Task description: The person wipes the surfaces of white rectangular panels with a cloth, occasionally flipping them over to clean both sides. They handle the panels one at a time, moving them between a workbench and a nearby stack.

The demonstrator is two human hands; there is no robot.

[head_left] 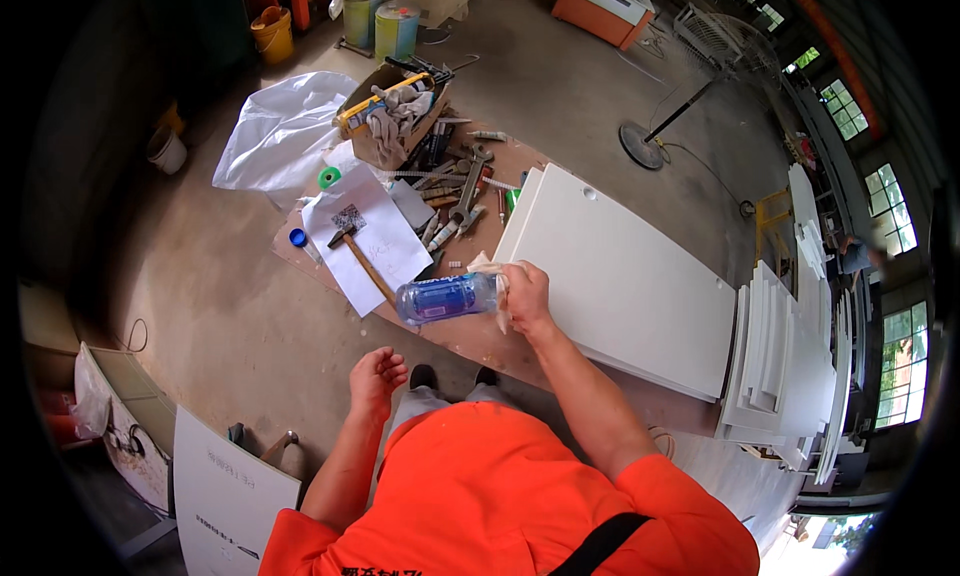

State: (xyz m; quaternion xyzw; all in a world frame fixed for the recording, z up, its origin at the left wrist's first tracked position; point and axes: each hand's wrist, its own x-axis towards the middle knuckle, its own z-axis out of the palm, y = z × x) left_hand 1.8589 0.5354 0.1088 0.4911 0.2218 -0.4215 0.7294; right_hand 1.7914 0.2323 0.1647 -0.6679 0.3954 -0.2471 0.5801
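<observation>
My right hand (527, 296) is closed round the neck end of a clear plastic bottle (440, 298) with a blue label. The bottle lies nearly level above the table's near edge, its base toward the left. A crumpled off-white cloth (485, 264) is bunched between that hand and the bottle. Below and left of the bottle, my left hand (378, 379) hangs in the air, fingers loosely curled and apart, with nothing visible in it. A hammer (362, 264) with a wooden handle rests on a white paper sheet (385, 241) just beyond the bottle.
On the brown table (480, 346) lie wrenches (470, 188), mixed tools, a green tape roll (329, 177) and a blue cap (297, 237). A box of gloves (385, 126) stands behind. Stacked white panels (620, 276) cover the right side. A pedestal fan (680, 111) stands beyond.
</observation>
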